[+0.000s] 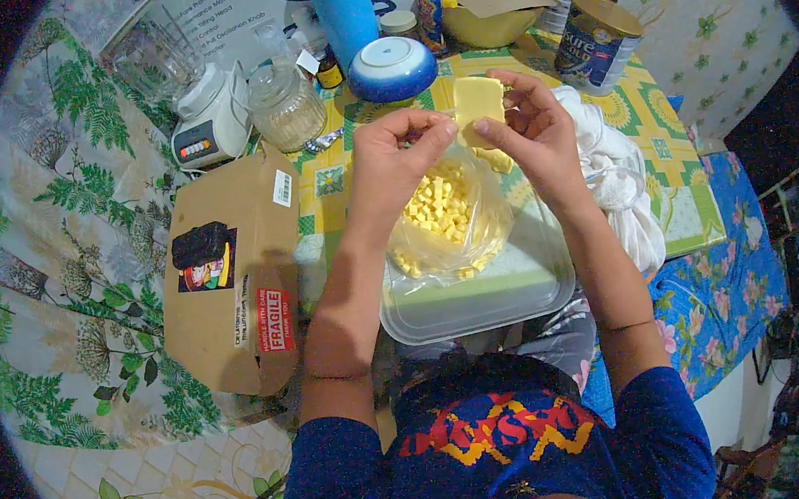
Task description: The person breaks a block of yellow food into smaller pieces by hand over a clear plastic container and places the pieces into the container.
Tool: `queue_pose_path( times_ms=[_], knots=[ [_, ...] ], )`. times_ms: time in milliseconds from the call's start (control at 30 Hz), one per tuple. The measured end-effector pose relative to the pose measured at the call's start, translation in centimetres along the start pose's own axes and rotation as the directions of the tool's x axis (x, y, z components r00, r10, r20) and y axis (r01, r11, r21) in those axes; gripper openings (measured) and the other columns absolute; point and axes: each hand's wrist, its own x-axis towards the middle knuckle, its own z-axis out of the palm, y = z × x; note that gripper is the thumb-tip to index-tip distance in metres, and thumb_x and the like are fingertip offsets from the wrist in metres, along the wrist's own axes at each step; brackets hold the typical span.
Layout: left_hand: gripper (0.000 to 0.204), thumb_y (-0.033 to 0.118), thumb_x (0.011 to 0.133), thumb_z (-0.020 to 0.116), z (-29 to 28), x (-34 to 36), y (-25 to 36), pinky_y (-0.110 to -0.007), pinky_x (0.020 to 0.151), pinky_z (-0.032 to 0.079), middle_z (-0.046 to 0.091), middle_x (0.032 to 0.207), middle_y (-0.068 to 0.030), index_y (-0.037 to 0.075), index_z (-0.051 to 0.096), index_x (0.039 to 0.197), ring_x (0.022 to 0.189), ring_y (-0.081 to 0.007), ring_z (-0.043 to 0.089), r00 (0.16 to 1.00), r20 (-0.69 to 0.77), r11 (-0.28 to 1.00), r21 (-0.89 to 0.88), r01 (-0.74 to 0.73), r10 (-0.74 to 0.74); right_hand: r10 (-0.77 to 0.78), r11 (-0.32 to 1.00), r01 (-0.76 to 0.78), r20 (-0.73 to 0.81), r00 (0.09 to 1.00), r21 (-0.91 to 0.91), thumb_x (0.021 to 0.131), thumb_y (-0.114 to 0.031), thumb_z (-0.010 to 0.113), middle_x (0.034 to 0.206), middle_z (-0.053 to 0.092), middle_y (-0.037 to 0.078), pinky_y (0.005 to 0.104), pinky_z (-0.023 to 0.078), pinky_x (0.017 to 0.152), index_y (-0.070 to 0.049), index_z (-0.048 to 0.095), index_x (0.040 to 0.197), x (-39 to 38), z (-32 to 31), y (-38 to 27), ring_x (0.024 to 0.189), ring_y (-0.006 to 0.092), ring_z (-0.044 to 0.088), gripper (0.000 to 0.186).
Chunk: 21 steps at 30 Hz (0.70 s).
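Note:
My right hand (537,133) grips a flat yellow slab that looks like cheese (476,102), thumb on its near face and fingers behind. Beside the slab's left edge, the fingertips of my left hand (405,149) are pinched together; what they hold, if anything, is too small to make out. Below both hands, a clear plastic bag (493,211) holds many small yellow cubes (438,206). The bag rests on a translucent plastic tray (482,318) at the table's near edge. Another yellow piece (496,159) lies just behind the bag, partly covered by my right hand.
A cardboard box (223,293) stands left, a white cloth (617,183) right. Behind are a blender (207,114), a glass jar (285,105), an upturned blue bowl (391,70), a blue tumbler (343,17), a yellow bowl (489,25) and a large can (596,42).

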Motion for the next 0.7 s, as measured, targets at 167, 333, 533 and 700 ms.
queue_pose_path(
  times_ms=[167, 333, 533, 700],
  knots=[
    [0.011, 0.012, 0.079, 0.070, -0.10, -0.14, 0.06, -0.020, 0.059, 0.046, 0.062, 0.074, -0.0009, 0.003, 0.067, 0.086, 0.063, -0.0060, 0.055, 1.000, -0.007, 1.000, -0.007, -0.003, 0.003, 0.015, 1.000, -0.015, 0.018, 1.000, -0.003, 0.076, 0.000, 0.069, 0.101, 0.058, 0.010, 0.0248, 0.052, 0.073, 0.000, 0.046, 0.121, -0.09, 0.27, -0.01, 0.084, 0.0138, 0.060, 0.051],
    [0.014, 0.013, 0.079, 0.070, -0.14, 0.00, -0.08, -0.020, 0.059, 0.046, 0.062, 0.073, -0.0013, 0.002, 0.066, 0.087, 0.063, -0.0062, 0.054, 1.000, 0.007, 1.000, -0.013, -0.007, 0.007, 0.012, 1.000, -0.011, 0.029, 1.000, -0.018, 0.076, 0.001, 0.068, 0.102, 0.057, 0.008, 0.0267, 0.052, 0.077, 0.000, 0.046, 0.121, -0.19, 0.16, -0.03, 0.089, 0.0146, 0.060, 0.050],
    [0.018, 0.018, 0.081, 0.068, -0.22, -0.03, 0.43, -0.021, 0.059, 0.047, 0.062, 0.074, -0.0018, 0.002, 0.066, 0.090, 0.064, -0.0074, 0.057, 0.993, 0.088, 0.994, -0.073, 0.087, -0.080, 0.005, 1.000, -0.005, 0.040, 0.999, 0.004, 0.076, 0.001, 0.068, 0.104, 0.058, 0.008, 0.0270, 0.052, 0.078, 0.000, 0.046, 0.121, -0.17, 0.14, -0.20, 0.091, 0.0146, 0.060, 0.050],
    [0.021, 0.020, 0.082, 0.067, -0.53, -0.02, 0.21, -0.022, 0.060, 0.049, 0.063, 0.077, -0.0031, 0.001, 0.065, 0.092, 0.065, -0.0093, 0.059, 0.982, 0.124, 0.968, -0.191, 0.162, -0.139, 0.030, 0.999, -0.031, 0.036, 0.999, 0.022, 0.076, 0.000, 0.069, 0.104, 0.059, 0.010, 0.0262, 0.051, 0.077, 0.000, 0.046, 0.121, -0.17, 0.15, -0.32, 0.089, 0.0143, 0.060, 0.050]
  ],
)
